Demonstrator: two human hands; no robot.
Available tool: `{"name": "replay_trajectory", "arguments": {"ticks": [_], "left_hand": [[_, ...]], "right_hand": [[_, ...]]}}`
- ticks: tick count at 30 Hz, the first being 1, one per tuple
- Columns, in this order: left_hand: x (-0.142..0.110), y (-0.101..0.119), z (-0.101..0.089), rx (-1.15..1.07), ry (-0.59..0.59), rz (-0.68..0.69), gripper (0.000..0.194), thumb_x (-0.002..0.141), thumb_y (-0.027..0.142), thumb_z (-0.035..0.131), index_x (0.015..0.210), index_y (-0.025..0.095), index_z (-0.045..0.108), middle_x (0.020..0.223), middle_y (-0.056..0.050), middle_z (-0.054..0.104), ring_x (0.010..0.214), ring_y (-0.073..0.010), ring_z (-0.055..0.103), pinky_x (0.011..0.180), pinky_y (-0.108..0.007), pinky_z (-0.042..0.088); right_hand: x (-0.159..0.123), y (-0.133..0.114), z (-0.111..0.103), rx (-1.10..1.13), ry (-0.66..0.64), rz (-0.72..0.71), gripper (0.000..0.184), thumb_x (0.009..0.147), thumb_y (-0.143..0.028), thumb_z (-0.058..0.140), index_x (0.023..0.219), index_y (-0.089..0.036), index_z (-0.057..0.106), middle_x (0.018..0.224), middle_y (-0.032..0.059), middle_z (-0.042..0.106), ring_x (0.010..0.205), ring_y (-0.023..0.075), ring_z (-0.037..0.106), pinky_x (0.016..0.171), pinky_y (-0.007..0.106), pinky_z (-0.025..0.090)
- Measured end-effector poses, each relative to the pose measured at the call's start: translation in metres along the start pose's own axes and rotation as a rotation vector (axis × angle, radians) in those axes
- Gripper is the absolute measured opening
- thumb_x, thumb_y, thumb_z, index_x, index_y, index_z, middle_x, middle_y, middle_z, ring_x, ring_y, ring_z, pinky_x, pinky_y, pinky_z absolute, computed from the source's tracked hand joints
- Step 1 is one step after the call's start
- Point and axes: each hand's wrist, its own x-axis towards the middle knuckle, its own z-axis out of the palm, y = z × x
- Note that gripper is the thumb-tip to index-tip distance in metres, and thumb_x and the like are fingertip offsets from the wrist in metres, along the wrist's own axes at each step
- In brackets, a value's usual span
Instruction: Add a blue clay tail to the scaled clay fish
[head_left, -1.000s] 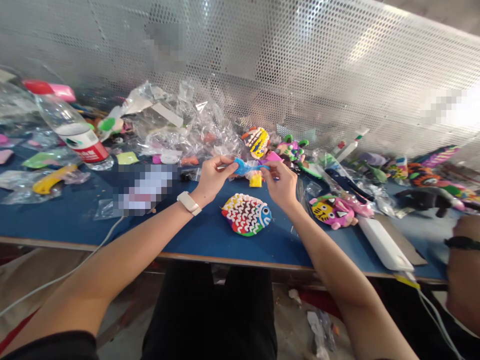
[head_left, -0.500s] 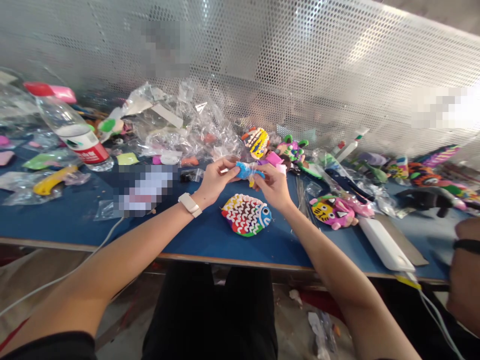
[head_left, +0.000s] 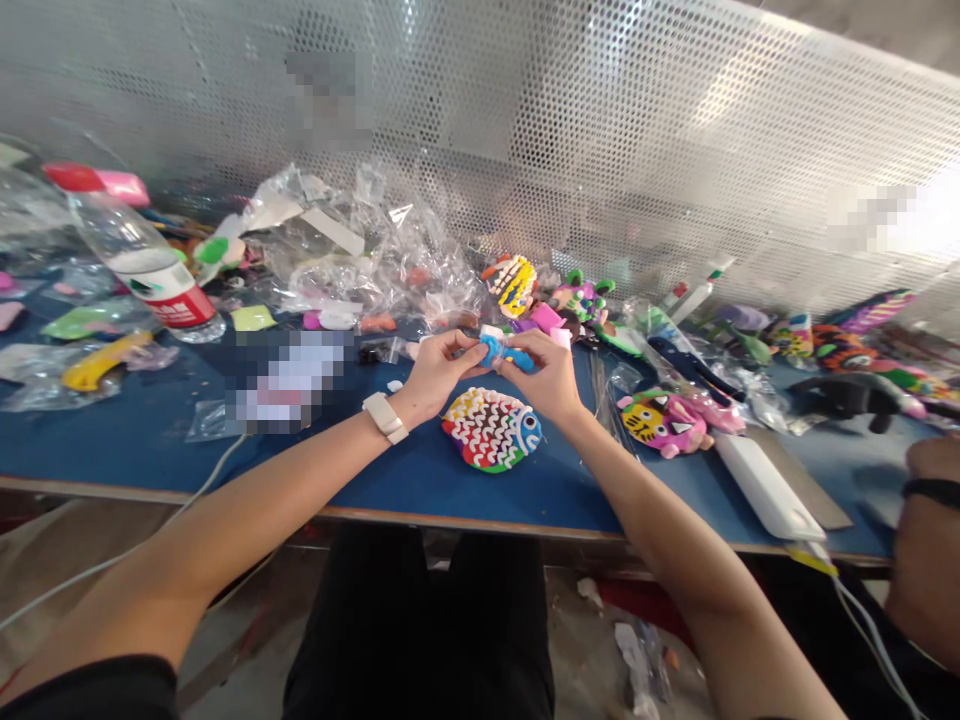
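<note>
Between both hands is a lump of blue modelling clay [head_left: 519,360] in clear plastic film. My left hand [head_left: 436,375] pinches its left end with thumb and fingertips. The other end is gripped by my right hand [head_left: 549,375], fingers closed around it. Small white and yellow bits show by the clay, too small to name. Just below, flat on the blue table, lies a colourful clay fish [head_left: 491,430] with white wavy scales and a blue head facing right. Neither hand touches the fish.
A water bottle [head_left: 169,285] stands at left, near crumpled plastic bags [head_left: 360,250]. A perforated metal screen [head_left: 480,120] rises behind. Right are a clay tiger figure [head_left: 664,420] and a white power bank [head_left: 765,490] with a cable. Another person's arm [head_left: 930,540] is at far right.
My hands have turned and shifted the wrapped blue clay; it now looks bunched and bent rather than stretched out. My left hand has moved slightly right. The fish stays in place.
</note>
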Motion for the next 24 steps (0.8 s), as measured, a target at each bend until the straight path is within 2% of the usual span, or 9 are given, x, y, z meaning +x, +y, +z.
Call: {"name": "replay_trajectory", "arguments": {"ticks": [6,8,10,12,15,18,21,24], "left_hand": [[-0.001,0.007,0.004,0.07,-0.029,0.043,0.052,0.067,0.056,0.1,0.076,0.016,0.068,0.083,0.001,0.07,0.08,-0.0133,0.073,0.086,-0.038,0.072],[0.0,0.01,0.005,0.124,-0.028,0.075,0.053,0.066,0.057,0.1,0.076,0.016,0.068,0.085,0.0,0.071,0.082,-0.0154,0.074,0.085,-0.041,0.073],[0.004,0.011,0.003,0.166,-0.002,0.113,0.054,0.066,0.058,0.099,0.077,0.015,0.068,0.09,-0.002,0.072,0.084,-0.0166,0.075,0.084,-0.041,0.073],[0.008,0.011,-0.002,0.183,0.051,0.149,0.054,0.068,0.058,0.099,0.079,0.016,0.068,0.094,-0.003,0.072,0.085,-0.0169,0.075,0.082,-0.041,0.072],[0.016,0.009,-0.016,0.181,0.148,0.163,0.054,0.067,0.056,0.099,0.082,0.017,0.065,0.091,-0.002,0.07,0.085,-0.0166,0.073,0.081,-0.039,0.071],[0.024,0.005,-0.031,0.188,0.23,0.151,0.049,0.07,0.05,0.097,0.081,0.018,0.062,0.088,0.0,0.067,0.086,-0.0156,0.071,0.084,-0.039,0.07],[0.026,0.001,-0.036,0.199,0.24,0.131,0.043,0.073,0.043,0.094,0.086,0.018,0.061,0.093,-0.001,0.066,0.09,-0.0163,0.071,0.086,-0.04,0.07],[0.025,-0.002,-0.033,0.195,0.223,0.133,0.042,0.074,0.038,0.092,0.097,0.02,0.062,0.103,-0.003,0.068,0.098,-0.0188,0.072,0.086,-0.039,0.07]], "right_hand": [[0.003,0.003,-0.002,-0.156,-0.03,-0.077,0.004,0.094,-0.024,0.074,0.099,-0.022,0.074,0.097,0.0063,0.077,0.088,0.024,0.072,0.081,0.038,0.06],[0.004,0.005,-0.003,-0.207,-0.045,-0.096,0.006,0.096,-0.021,0.069,0.1,-0.023,0.073,0.1,0.007,0.079,0.091,0.0256,0.074,0.083,0.039,0.06],[0.005,0.007,-0.006,-0.231,-0.041,-0.089,0.009,0.098,-0.021,0.066,0.102,-0.024,0.073,0.098,0.0066,0.079,0.091,0.0261,0.075,0.084,0.04,0.061],[0.006,0.01,-0.011,-0.226,0.005,-0.048,0.009,0.1,-0.023,0.065,0.103,-0.024,0.073,0.088,0.0041,0.077,0.083,0.0244,0.075,0.081,0.039,0.061],[0.011,0.02,-0.021,-0.095,0.182,0.064,0.01,0.104,-0.031,0.061,0.106,-0.025,0.069,0.072,-0.0008,0.067,0.06,0.018,0.068,0.062,0.033,0.058],[0.016,0.035,-0.03,0.128,0.346,0.141,0.019,0.108,-0.044,0.056,0.117,-0.029,0.063,0.076,-0.0024,0.062,0.047,0.0127,0.061,0.042,0.028,0.045],[0.019,0.044,-0.029,0.274,0.328,0.193,0.024,0.107,-0.052,0.054,0.113,-0.03,0.061,0.076,-0.0041,0.056,0.044,0.01,0.056,0.036,0.025,0.035],[0.015,0.043,-0.019,0.373,0.194,0.328,0.032,0.104,-0.056,0.05,0.093,-0.027,0.058,0.064,-0.0057,0.048,0.042,0.0103,0.05,0.035,0.023,0.028]]}}
